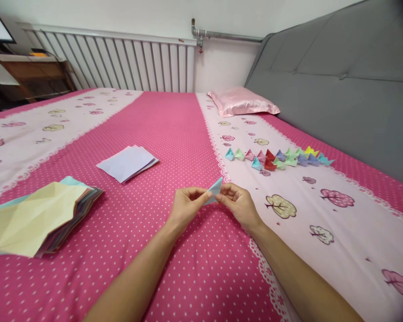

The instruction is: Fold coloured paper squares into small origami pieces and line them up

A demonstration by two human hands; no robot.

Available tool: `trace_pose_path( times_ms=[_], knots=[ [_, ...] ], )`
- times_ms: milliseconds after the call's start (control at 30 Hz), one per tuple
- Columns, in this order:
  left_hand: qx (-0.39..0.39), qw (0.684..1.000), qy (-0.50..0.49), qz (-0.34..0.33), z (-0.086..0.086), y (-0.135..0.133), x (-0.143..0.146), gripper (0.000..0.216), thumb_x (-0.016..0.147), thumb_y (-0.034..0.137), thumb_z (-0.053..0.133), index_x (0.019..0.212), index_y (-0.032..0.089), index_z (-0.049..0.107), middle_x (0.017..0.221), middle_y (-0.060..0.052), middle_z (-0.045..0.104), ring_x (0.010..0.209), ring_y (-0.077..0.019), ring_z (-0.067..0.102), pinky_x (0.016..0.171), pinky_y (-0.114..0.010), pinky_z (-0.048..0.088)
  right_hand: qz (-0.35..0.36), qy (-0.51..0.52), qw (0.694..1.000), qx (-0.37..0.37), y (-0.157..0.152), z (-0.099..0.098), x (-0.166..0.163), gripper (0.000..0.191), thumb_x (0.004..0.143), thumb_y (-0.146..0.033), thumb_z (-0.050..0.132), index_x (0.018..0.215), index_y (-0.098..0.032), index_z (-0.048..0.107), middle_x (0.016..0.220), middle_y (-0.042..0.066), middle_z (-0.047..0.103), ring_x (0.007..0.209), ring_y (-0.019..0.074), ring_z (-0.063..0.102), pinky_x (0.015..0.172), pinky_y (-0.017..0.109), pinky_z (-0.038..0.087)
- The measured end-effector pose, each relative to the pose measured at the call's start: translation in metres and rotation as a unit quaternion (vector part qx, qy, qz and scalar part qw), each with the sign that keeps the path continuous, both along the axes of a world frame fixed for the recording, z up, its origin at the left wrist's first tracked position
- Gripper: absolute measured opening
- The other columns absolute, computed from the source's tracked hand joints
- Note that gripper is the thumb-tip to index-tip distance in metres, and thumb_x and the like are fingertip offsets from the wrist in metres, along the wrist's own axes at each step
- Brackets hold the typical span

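My left hand (187, 206) and my right hand (238, 205) meet above the pink dotted bedsheet (174, 134), both pinching a small light-blue folded paper piece (215, 189) between fingertips. Beyond them, to the right, a row of several small folded paper shapes (278, 158) in many colours lies on the pale strip of the sheet. A stack of white square sheets (127, 163) lies ahead on the left. A thick pile of creased coloured paper (36, 217), yellow on top, sits at the left edge.
A pink satin pillow (242, 102) lies at the far end by the grey padded headboard (339, 85). A white radiator (121, 62) runs along the back wall, with a wooden shelf unit (36, 76) at the far left.
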State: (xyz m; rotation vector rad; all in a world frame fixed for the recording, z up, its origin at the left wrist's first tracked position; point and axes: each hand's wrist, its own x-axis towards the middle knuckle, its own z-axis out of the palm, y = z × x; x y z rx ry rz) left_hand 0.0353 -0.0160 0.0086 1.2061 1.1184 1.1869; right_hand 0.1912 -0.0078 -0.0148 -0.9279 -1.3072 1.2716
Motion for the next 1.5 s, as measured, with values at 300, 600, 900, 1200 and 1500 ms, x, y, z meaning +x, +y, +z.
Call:
trace_pose_path(
  times_ms=[300,600,900,1200,1500],
  knots=[
    [-0.025,0.993,-0.067,-0.093,0.0022,-0.0004,-0.0059,0.026,0.072,0.038,0.065,0.066,0.014,0.068,0.057,-0.003,0.063,0.051,-0.0101,0.053,0.053,-0.023,0.041,0.042,0.041,0.994,-0.088,0.0016,0.0009,0.0021,0.024,0.069,-0.035,0.069,0.086,-0.019,0.067,0.075,0.0,0.064,0.058,0.0081,0.052,0.058,0.022,0.043],
    [-0.029,0.991,-0.066,-0.112,0.0016,-0.0012,-0.0055,0.027,0.074,0.04,0.063,0.078,0.015,0.071,0.067,-0.008,0.068,0.058,-0.014,0.059,0.058,-0.026,0.045,0.081,0.068,0.989,-0.103,0.0015,-0.0011,0.002,0.027,0.073,-0.035,0.066,0.093,-0.018,0.068,0.056,-0.004,0.053,0.052,0.0081,0.046,0.053,0.022,0.037],
    [-0.057,0.986,-0.084,-0.129,0.002,-0.0012,-0.006,0.029,0.073,0.04,0.063,0.081,0.013,0.07,0.067,-0.009,0.069,0.06,-0.0138,0.062,0.056,-0.023,0.044,0.093,0.065,0.988,-0.101,0.0013,-0.0023,0.0017,0.025,0.074,-0.035,0.065,0.093,-0.019,0.067,0.054,-0.005,0.051,0.051,0.0075,0.045,0.052,0.021,0.036],
    [-0.049,0.987,-0.098,-0.116,0.0015,-0.0012,-0.0046,0.02,0.074,0.033,0.062,0.071,0.015,0.068,0.061,-0.005,0.066,0.056,-0.0115,0.059,0.057,-0.023,0.043,0.082,0.067,0.99,-0.093,0.0009,-0.0033,0.0011,0.024,0.075,-0.034,0.064,0.093,-0.019,0.067,0.053,-0.005,0.053,0.05,0.0076,0.048,0.054,0.022,0.038],
    [-0.048,0.989,-0.098,-0.095,0.0035,-0.001,-0.0023,0.017,0.07,0.027,0.063,0.073,0.012,0.067,0.058,-0.004,0.065,0.053,-0.0101,0.057,0.055,-0.022,0.043,0.07,0.068,0.992,-0.086,0.0017,-0.004,0.0009,0.026,0.076,-0.032,0.064,0.097,-0.018,0.066,0.053,-0.005,0.055,0.05,0.0081,0.049,0.054,0.022,0.038]
  ],
)
